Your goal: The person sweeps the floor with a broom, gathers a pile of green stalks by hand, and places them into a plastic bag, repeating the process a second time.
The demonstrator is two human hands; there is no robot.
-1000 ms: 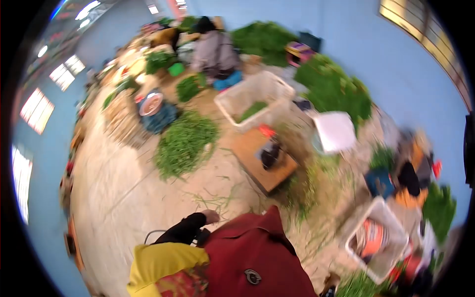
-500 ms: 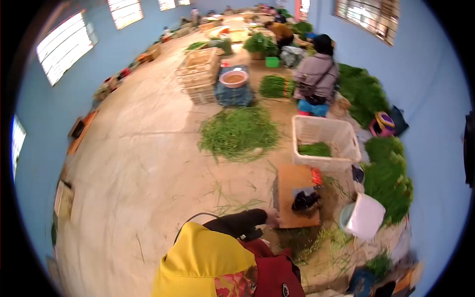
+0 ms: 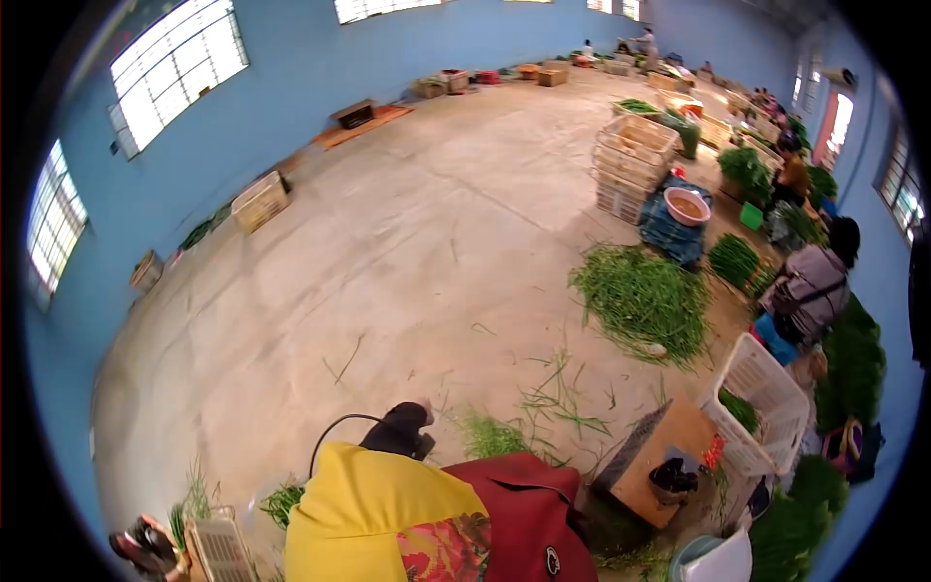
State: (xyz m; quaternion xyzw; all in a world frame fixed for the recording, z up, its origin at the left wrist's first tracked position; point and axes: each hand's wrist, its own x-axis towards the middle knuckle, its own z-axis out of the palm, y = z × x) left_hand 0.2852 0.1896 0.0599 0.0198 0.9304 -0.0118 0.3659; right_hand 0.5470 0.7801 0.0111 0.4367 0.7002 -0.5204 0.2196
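My left hand (image 3: 425, 408) shows only in part past a dark sleeve, low in the middle of the view; its fingers cannot be made out. To its right, a motion-blurred bunch of long green stalks (image 3: 491, 436) appears just above my red garment. Whether a hand holds that bunch cannot be told. My right hand is out of sight, with the red clothing in front of that side. An orange-topped low table (image 3: 652, 485) stands to the right, carrying a black bundle (image 3: 672, 475) and red ties (image 3: 715, 452).
A heap of cut greens (image 3: 643, 303) lies on the floor ahead, with loose stalks nearby. A white crate (image 3: 761, 403) stands beyond the low table. One person (image 3: 810, 286) sits at the right; stacked crates (image 3: 635, 160) and a pink basin (image 3: 687, 207) are farther off.
The view has swung left, so the table, heap and seated person now sit farther right. My left hand has left the table's edge. A blurred green bunch now shows by my body.
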